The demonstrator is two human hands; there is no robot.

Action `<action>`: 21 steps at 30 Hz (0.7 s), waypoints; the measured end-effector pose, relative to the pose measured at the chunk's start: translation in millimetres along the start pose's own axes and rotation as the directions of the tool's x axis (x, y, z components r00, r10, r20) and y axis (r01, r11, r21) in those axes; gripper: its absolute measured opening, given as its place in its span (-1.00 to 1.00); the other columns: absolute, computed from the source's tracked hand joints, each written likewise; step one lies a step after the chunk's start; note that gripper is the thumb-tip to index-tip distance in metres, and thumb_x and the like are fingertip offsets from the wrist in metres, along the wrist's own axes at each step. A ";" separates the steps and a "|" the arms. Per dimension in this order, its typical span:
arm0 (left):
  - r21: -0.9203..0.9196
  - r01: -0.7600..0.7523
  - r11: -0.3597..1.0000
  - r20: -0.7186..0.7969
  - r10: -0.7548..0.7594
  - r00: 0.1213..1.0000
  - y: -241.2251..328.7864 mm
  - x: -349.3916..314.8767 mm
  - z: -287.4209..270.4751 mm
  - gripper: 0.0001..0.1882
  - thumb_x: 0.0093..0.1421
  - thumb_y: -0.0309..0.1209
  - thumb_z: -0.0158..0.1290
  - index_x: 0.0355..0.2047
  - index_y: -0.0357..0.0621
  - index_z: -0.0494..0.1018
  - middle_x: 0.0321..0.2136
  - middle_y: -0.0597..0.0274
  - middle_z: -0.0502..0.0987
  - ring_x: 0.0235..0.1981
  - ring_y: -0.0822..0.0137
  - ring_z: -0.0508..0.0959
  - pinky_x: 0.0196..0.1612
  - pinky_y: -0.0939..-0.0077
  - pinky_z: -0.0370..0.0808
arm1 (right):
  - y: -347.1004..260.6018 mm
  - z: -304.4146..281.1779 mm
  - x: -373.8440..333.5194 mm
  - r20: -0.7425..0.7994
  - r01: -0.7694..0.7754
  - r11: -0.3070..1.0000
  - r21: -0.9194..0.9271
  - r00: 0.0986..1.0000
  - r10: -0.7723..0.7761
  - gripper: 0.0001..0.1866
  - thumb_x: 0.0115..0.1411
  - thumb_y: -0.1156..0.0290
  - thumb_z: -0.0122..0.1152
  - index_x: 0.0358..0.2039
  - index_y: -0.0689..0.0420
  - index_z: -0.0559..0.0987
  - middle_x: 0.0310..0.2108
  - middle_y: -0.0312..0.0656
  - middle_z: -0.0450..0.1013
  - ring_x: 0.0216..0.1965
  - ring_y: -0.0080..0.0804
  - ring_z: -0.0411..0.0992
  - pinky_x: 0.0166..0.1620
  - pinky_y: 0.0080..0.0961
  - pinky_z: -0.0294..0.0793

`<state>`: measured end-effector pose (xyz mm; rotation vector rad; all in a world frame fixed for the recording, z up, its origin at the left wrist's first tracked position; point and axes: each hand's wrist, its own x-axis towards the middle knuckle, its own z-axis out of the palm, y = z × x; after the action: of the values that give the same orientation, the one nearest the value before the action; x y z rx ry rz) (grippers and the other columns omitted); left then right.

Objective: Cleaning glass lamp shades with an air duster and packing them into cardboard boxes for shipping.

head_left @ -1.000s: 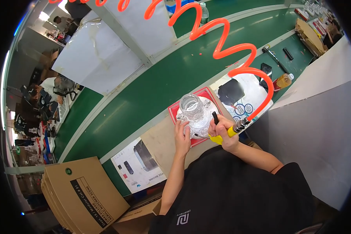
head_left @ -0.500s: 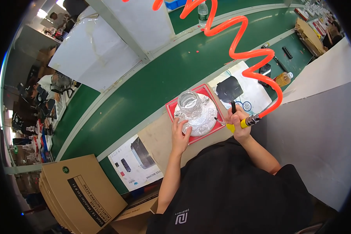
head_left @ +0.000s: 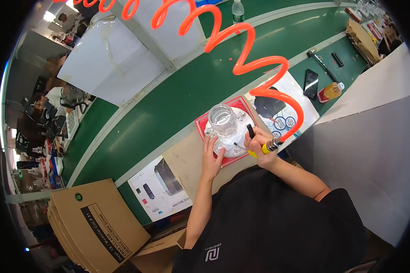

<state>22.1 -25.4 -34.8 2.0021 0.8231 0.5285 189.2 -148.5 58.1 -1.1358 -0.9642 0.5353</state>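
Observation:
A clear, glass-like piece with a round, jar-shaped top (head_left: 222, 119) stands on a broad whitish round base (head_left: 230, 144). It rests in a shallow red tray (head_left: 201, 126). My left hand (head_left: 210, 160) holds the base at its near left edge, thumb and fingers apart around the rim. In my right hand (head_left: 261, 144) is a yellow air blow gun (head_left: 269, 146), fingers wrapped round its body by a black lever (head_left: 250, 131). Its thin dark nozzle tip (head_left: 236, 144) is over the base. An orange coiled hose (head_left: 284, 95) runs from its metal coupling.
Cardboard (head_left: 175, 166) lies under the tray on the green bench (head_left: 159, 116). To the right are a phone (head_left: 311, 84), a hammer (head_left: 321, 63) and a bottle of amber liquid (head_left: 331, 92). A water bottle (head_left: 238, 12) stands farther off. Cartons (head_left: 95, 223) are stacked lower left.
My right hand has moved left with the air blow gun, bringing its nozzle over the base. The orange hose has swung left. My left hand stays in place.

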 end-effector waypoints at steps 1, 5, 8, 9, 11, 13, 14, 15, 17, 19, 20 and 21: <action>-0.013 0.005 1.000 0.004 -0.005 1.000 1.4 0.4 -0.3 -0.52 0.16 -0.31 0.12 0.08 -0.17 0.36 0.25 -0.16 0.13 0.28 -0.07 0.15 0.27 0.20 0.14 | 3.2 -2.3 3.3 0.011 0.040 0.998 -0.039 0.999 -0.040 -0.63 0.32 0.30 0.00 -0.57 0.26 0.36 -0.43 -0.14 0.31 -0.47 -0.46 0.30 -0.36 -0.54 0.32; 0.016 -0.013 1.000 0.012 0.013 1.000 -3.2 -0.9 0.0 -0.50 0.16 -0.32 0.11 0.11 -0.15 0.34 0.26 -0.17 0.11 0.29 -0.07 0.14 0.28 0.20 0.13 | 9.4 -5.1 8.6 -0.010 0.075 0.990 -0.122 0.997 -0.077 -0.60 0.35 0.24 -0.04 -0.57 0.23 0.32 -0.41 -0.17 0.28 -0.48 -0.51 0.28 -0.41 -0.56 0.31; -0.007 0.006 1.000 0.018 -0.006 1.000 -6.7 -1.1 0.7 -0.49 0.17 -0.34 0.09 0.12 -0.19 0.31 0.26 -0.15 0.10 0.30 -0.03 0.13 0.28 0.22 0.12 | 10.3 -5.5 8.7 -0.031 0.052 0.988 -0.144 0.998 -0.057 -0.61 0.35 0.25 -0.04 -0.57 0.23 0.32 -0.41 -0.17 0.27 -0.49 -0.51 0.28 -0.41 -0.56 0.30; -0.106 -0.008 0.994 -0.040 0.004 0.999 -12.1 -1.6 1.7 -0.52 0.21 -0.34 0.06 0.13 -0.20 0.30 0.24 -0.11 0.16 0.28 0.03 0.16 0.27 0.25 0.13 | 9.8 -4.9 8.5 -0.039 0.040 0.987 -0.156 0.998 -0.047 -0.61 0.35 0.26 -0.04 -0.57 0.23 0.32 -0.42 -0.17 0.27 -0.49 -0.52 0.28 -0.41 -0.57 0.30; -0.201 -0.026 0.979 -0.101 0.005 0.995 -22.9 -3.5 2.7 -0.54 0.24 -0.34 0.02 0.13 -0.21 0.29 0.21 -0.07 0.21 0.27 0.08 0.20 0.26 0.28 0.14 | 8.6 1.0 7.1 -0.029 0.041 0.993 -0.108 0.999 -0.044 -0.61 0.35 0.26 -0.04 -0.56 0.23 0.32 -0.42 -0.18 0.27 -0.49 -0.52 0.27 -0.42 -0.58 0.30; -0.275 0.107 0.955 -0.136 -0.149 0.979 -37.3 -6.4 -1.7 -0.58 0.25 -0.36 0.01 0.10 -0.22 0.31 0.11 0.01 0.31 0.16 0.17 0.29 0.18 0.35 0.22 | 7.1 6.5 6.8 -0.023 0.041 0.998 -0.056 0.999 -0.043 -0.62 0.35 0.26 -0.03 -0.56 0.23 0.33 -0.42 -0.18 0.27 -0.49 -0.53 0.27 -0.42 -0.59 0.30; -0.313 0.171 0.934 -0.149 -0.226 0.963 -44.2 -8.6 -4.0 -0.60 0.26 -0.37 0.00 0.08 -0.22 0.31 0.06 0.05 0.35 0.11 0.22 0.34 0.15 0.38 0.26 | 4.9 7.9 6.9 -0.018 0.023 1.000 -0.011 1.000 -0.023 -0.61 0.35 0.25 -0.04 -0.56 0.24 0.33 -0.42 -0.18 0.27 -0.50 -0.53 0.27 -0.42 -0.59 0.29; -0.353 0.233 0.906 -0.159 -0.303 0.939 -50.0 -11.8 -4.8 -0.62 0.27 -0.38 -0.01 0.07 -0.23 0.32 0.01 0.08 0.40 0.05 0.27 0.39 0.11 0.41 0.31 | 3.5 8.3 6.5 -0.010 0.003 0.999 0.033 1.000 -0.002 -0.61 0.35 0.25 -0.04 -0.56 0.24 0.32 -0.41 -0.19 0.27 -0.50 -0.53 0.26 -0.43 -0.59 0.29; -0.392 0.294 0.872 -0.166 -0.381 0.910 -60.5 -19.8 -4.0 -0.64 0.27 -0.38 -0.02 0.05 -0.23 0.32 -0.04 0.12 0.45 0.00 0.31 0.43 0.07 0.45 0.35 | 3.3 8.1 4.5 -0.010 -0.004 1.000 0.028 1.000 0.004 -0.61 0.35 0.24 -0.04 -0.55 0.24 0.32 -0.41 -0.18 0.27 -0.50 -0.52 0.26 -0.43 -0.59 0.28; -0.325 0.373 0.869 -0.062 -0.413 0.909 -68.1 -30.0 -2.8 -0.66 0.26 -0.40 0.00 0.03 -0.24 0.33 -0.09 0.13 0.48 -0.08 0.34 0.46 -0.01 0.46 0.40 | 4.0 4.9 2.6 -0.007 -0.013 1.000 0.022 1.000 0.013 -0.60 0.36 0.24 -0.05 -0.55 0.25 0.32 -0.41 -0.18 0.27 -0.50 -0.51 0.26 -0.44 -0.59 0.28; -0.326 0.376 0.868 -0.062 -0.416 0.907 -72.1 -33.3 -0.7 -0.66 0.26 -0.40 0.00 0.03 -0.24 0.33 -0.09 0.13 0.48 -0.08 0.34 0.46 -0.01 0.46 0.40 | 4.8 1.0 2.5 -0.015 -0.003 1.000 -0.001 1.000 0.003 -0.60 0.36 0.24 -0.05 -0.56 0.25 0.31 -0.41 -0.18 0.27 -0.51 -0.51 0.27 -0.44 -0.59 0.28; -0.338 0.386 0.858 -0.048 -0.425 0.904 -74.4 -37.0 1.8 -0.66 0.26 -0.40 0.00 0.02 -0.24 0.33 -0.10 0.13 0.48 -0.09 0.34 0.46 -0.02 0.46 0.40 | 5.5 -2.4 2.7 -0.021 0.007 1.000 -0.022 1.000 -0.007 -0.59 0.36 0.24 -0.06 -0.57 0.25 0.31 -0.41 -0.17 0.27 -0.51 -0.51 0.27 -0.44 -0.58 0.28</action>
<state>-28.1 -24.0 -101.0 1.4526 1.1244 0.5009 193.2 -145.6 53.7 -1.1554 -0.9582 0.5071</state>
